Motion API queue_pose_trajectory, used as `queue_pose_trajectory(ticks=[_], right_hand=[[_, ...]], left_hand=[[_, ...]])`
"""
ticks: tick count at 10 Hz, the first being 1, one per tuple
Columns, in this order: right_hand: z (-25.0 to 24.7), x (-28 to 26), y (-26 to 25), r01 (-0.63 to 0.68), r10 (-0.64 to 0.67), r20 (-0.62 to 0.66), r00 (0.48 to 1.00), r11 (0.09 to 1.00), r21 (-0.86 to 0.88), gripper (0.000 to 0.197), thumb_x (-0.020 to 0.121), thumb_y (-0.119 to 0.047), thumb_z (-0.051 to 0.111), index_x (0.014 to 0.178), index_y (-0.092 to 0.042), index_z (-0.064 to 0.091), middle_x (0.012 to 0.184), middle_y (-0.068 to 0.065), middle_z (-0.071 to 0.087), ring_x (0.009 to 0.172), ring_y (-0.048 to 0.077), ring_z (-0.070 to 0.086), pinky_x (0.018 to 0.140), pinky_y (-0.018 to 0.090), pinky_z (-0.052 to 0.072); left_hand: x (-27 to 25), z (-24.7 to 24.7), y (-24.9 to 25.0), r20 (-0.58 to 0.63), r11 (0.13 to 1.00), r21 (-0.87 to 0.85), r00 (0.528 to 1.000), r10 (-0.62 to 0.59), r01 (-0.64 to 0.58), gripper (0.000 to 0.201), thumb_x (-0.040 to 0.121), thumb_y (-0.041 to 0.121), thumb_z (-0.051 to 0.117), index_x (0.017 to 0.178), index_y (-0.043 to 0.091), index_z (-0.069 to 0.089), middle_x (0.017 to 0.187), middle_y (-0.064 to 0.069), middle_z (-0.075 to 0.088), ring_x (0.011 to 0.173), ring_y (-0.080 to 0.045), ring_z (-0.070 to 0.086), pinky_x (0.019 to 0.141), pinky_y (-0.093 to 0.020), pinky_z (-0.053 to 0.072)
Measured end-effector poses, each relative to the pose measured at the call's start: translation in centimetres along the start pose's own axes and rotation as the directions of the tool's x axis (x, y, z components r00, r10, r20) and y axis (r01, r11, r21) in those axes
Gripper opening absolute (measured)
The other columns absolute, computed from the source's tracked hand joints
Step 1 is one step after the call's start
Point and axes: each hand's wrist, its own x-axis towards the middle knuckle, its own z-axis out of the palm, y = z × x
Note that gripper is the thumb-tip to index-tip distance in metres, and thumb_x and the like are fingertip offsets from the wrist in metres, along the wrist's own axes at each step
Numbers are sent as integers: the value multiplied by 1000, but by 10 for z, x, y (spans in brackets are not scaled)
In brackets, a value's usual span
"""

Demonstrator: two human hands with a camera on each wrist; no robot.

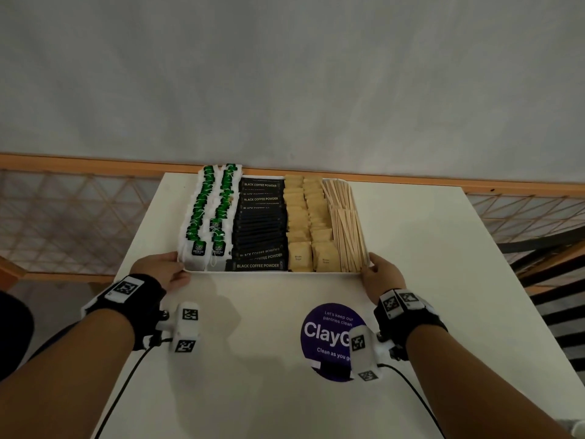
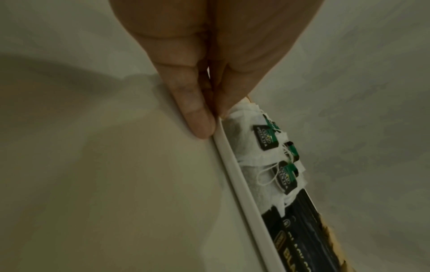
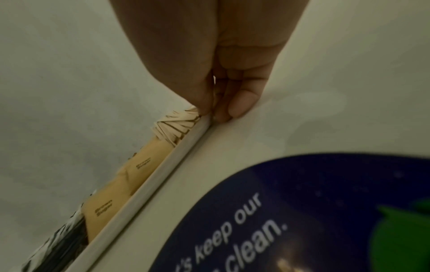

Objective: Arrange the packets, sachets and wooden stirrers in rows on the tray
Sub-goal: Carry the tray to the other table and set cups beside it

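A white tray (image 1: pixel 272 271) sits at the far middle of the white table. Across it, left to right, run rows of green tea bags (image 1: pixel 205 217), black coffee sachets (image 1: pixel 259 229), brown sugar packets (image 1: pixel 308 223) and wooden stirrers (image 1: pixel 345 229). My left hand (image 1: pixel 167 270) pinches the tray's near-left corner, thumb and fingers closed on the rim (image 2: pixel 235 176) beside the tea bags (image 2: pixel 256 156). At the near-right corner my right hand (image 1: pixel 380 274) pinches the rim (image 3: pixel 163 169) next to the stirrers (image 3: pixel 177 125) and sugar packets (image 3: pixel 130 176).
A round purple sticker (image 1: pixel 329 337) lies on the table in front of the tray, under my right wrist. Behind the table runs a wooden lattice railing (image 1: pixel 63 217) and a grey wall. Dark slatted furniture (image 1: pixel 550 280) stands off the table's right edge.
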Motion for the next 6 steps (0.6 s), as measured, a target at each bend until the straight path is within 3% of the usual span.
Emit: queue_pose_trajectory(ticks=[1, 2, 3, 4, 5, 6], right_hand=[[0, -1, -1, 6, -6, 2, 1000, 1000, -6, 38, 97, -12, 42, 133, -11, 50, 100, 15, 67, 87, 29, 61, 72, 29, 45], [-1, -7, -2, -15, 15, 2, 1000, 1000, 6, 34, 98, -15, 41, 129, -4, 50, 98, 16, 66, 85, 30, 59, 75, 34, 47], [0, -14, 0, -74, 74, -3, 997, 996, 56, 41, 98, -16, 40, 136, -2, 42, 115, 18, 63, 102, 32, 59, 87, 38, 47], [0, -28, 5, -144, 145, -3, 989, 984, 101, 52, 96, -10, 39, 148, -9, 29, 139, 16, 48, 121, 31, 50, 91, 30, 41], [-2, -47, 13, -240, 239, 25, 971, 954, 181, 58, 94, -12, 45, 149, -10, 26, 145, 16, 42, 128, 33, 45, 102, 36, 40], [-14, -69, 22, -261, 247, 87, 965, 942, 213, 64, 88, -20, 59, 146, -14, 32, 140, 17, 46, 122, 34, 51, 101, 40, 44]], left_hand=[[1, 1, 0, 40, 999, 38, 999, 20, -21, 42, 94, -10, 43, 135, -4, 43, 117, -26, 59, 83, -29, 58, 82, -31, 55], [1, 1, -5, 39, 1000, -2, 999, 0, 0, 42, 94, -8, 44, 136, -4, 43, 137, -28, 47, 122, -39, 51, 72, -24, 54], [-9, 0, -9, -41, 995, -104, 999, -6, 1, 44, 94, -8, 43, 137, -3, 41, 136, -29, 48, 117, -37, 56, 51, -14, 47], [-15, -3, -13, -119, 974, -225, 991, -52, 24, 46, 98, -4, 37, 142, 7, 37, 138, -24, 47, 87, -19, 61, 65, -15, 48], [-37, -7, -26, -79, 778, 623, 983, 163, -79, 41, 104, 29, 27, 135, 12, 48, 138, -6, 51, 126, -19, 46, 101, -21, 35], [-65, 1, -29, -69, 977, 213, 998, 8, 7, 23, 99, 8, 38, 105, 2, 59, 104, -14, 55, 80, -23, 57, 74, -29, 45]])
